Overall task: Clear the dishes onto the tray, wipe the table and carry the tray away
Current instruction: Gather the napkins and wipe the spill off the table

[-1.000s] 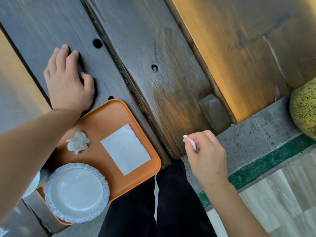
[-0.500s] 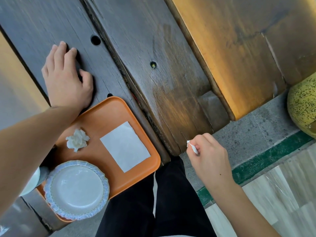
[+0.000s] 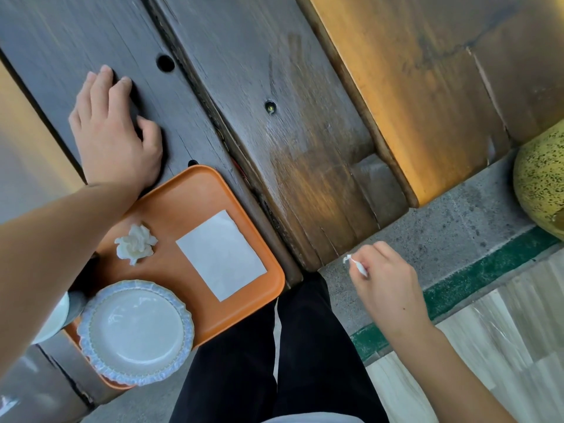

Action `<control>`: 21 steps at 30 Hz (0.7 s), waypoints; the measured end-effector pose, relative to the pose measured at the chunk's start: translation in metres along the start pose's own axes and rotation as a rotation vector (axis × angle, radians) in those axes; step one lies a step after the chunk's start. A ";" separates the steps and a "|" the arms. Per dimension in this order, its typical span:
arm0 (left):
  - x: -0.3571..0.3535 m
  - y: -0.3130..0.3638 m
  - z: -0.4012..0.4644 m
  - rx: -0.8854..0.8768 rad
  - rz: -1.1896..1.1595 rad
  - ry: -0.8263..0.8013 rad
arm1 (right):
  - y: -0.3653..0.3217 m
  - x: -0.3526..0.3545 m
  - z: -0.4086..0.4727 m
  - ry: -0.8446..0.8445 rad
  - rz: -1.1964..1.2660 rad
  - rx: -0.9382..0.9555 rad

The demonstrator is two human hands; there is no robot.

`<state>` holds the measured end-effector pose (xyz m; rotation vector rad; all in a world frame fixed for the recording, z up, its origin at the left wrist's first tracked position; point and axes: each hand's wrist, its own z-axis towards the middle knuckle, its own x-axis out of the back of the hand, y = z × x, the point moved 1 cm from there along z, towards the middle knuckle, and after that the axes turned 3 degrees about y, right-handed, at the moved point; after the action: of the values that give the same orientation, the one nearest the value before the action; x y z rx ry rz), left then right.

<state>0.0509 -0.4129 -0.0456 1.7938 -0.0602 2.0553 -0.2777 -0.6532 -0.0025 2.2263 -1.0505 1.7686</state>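
Nearest you, the white scalloped plate (image 3: 134, 331) sits empty on the near end of the orange tray (image 3: 183, 193), partly over the tray's near rim. Beyond it lie a crumpled napkin (image 3: 135, 244) and, toward the tray's right side, a flat sheet of white paper (image 3: 221, 254). A second white dish (image 3: 53, 319) shows under your left forearm at the tray's left edge; most of it is hidden.

The tray rests on the near part of the dark wooden table (image 3: 274, 87), its long axis running from you toward the far side, and its right corner hangs out over the table's near edge above your legs.

Your right hand (image 3: 387, 282) is off the table, out past its near right corner above the concrete floor (image 3: 442, 227), fingers pinched on a small twisted scrap of white paper (image 3: 355, 264). The tray lies to the left of that hand, so the scrap probably has to travel leftward to join the napkin.

Farther out, your left hand (image 3: 113, 141) lies palm down on the tabletop just beyond the tray's far corner, fingers relaxed and holding nothing. It is the nearer hand to the tray, well placed to take that far rim. At the far right stands a speckled yellow rounded object (image 3: 540, 181).
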 end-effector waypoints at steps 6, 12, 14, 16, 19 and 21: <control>0.000 0.000 0.000 -0.001 -0.001 -0.015 | -0.017 0.021 0.020 0.132 0.205 -0.027; 0.001 0.001 0.000 0.002 0.007 -0.014 | -0.029 0.001 0.022 0.091 0.237 0.043; 0.002 0.002 0.000 0.005 0.008 -0.020 | -0.023 0.003 0.015 0.050 0.241 0.035; 0.003 0.002 0.000 0.011 0.012 -0.030 | -0.020 0.009 0.013 0.010 0.221 0.033; 0.004 0.004 0.001 0.015 0.011 -0.047 | -0.031 0.016 0.023 0.012 0.220 0.064; 0.004 0.004 0.002 0.022 0.010 -0.054 | -0.051 0.019 0.037 0.046 0.259 0.110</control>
<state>0.0507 -0.4161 -0.0401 1.8654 -0.0623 2.0222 -0.2168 -0.6413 0.0191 2.1813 -1.3138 2.0152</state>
